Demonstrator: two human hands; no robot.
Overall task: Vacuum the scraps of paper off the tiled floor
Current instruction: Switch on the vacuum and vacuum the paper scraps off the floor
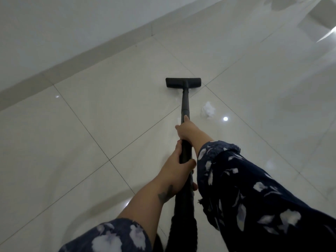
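A black vacuum wand (185, 102) runs away from me down to a flat black floor head (183, 82) resting on the glossy cream tiles (109, 115). My right hand (187, 130) grips the wand further along, forefinger stretched up the tube. My left hand (177, 170) is closed round the wand nearer to me, above the ribbed hose (183, 224). A crumpled white paper scrap (208, 110) lies on the floor to the right of the wand, behind the head. Small white bits (176, 99) show just left of the tube.
A white wall with a grey skirting strip (91, 57) runs diagonally across the upper left, beyond the floor head. Dark grout lines cross the tiles. Ceiling lights reflect as bright spots (225, 118). A dark shape (323, 17) sits at the top right corner.
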